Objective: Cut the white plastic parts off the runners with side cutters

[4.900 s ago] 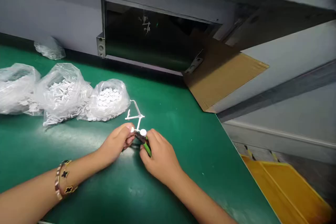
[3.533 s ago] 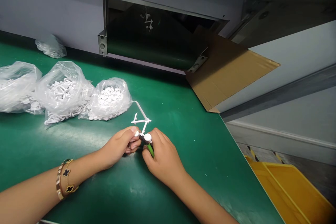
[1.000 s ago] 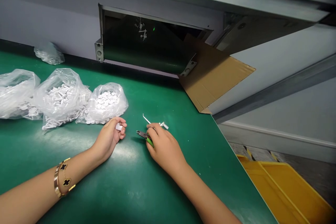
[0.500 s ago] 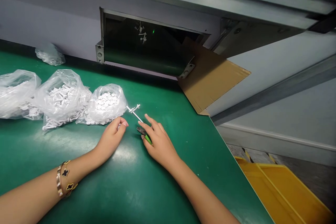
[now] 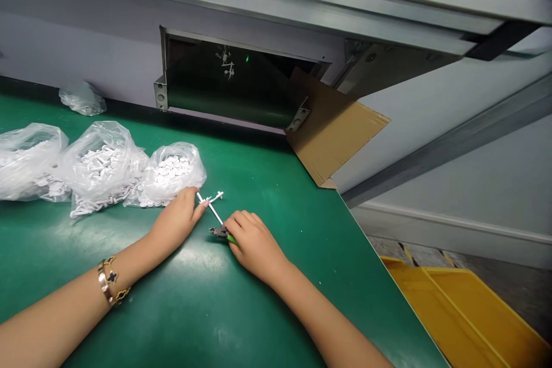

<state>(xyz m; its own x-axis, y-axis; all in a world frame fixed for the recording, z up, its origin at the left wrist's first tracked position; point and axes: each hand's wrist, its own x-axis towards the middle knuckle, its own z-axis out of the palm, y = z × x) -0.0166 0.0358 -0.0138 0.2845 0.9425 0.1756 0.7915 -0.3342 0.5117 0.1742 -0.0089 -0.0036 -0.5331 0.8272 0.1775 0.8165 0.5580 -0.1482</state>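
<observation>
My right hand [image 5: 254, 244] is closed around green-handled side cutters [image 5: 221, 233], their jaws pointing left over the table. A thin white plastic sprue [image 5: 215, 213] with small branched parts lies between my hands, its lower end at my right fingertips. My left hand [image 5: 176, 218] has its thumb and fingers around the upper left end of that sprue, just in front of a clear bag of small white round pieces [image 5: 175, 169]. What else may be inside the left palm is hidden.
Further left stand a clear bag of white pin-like pieces [image 5: 101, 164] and another bag [image 5: 30, 161]. A crumpled bag [image 5: 81, 99] lies behind. White sprues sit on a dark conveyor [image 5: 233, 95] in the wall opening, beside a cardboard flap [image 5: 340, 132]. Yellow bins [image 5: 466, 310] stand beyond the table's right edge.
My left hand has opened from its curl and taken the sprue's end. The right hand's fingers have closed in, and the cutters and sprue have shifted left and down.
</observation>
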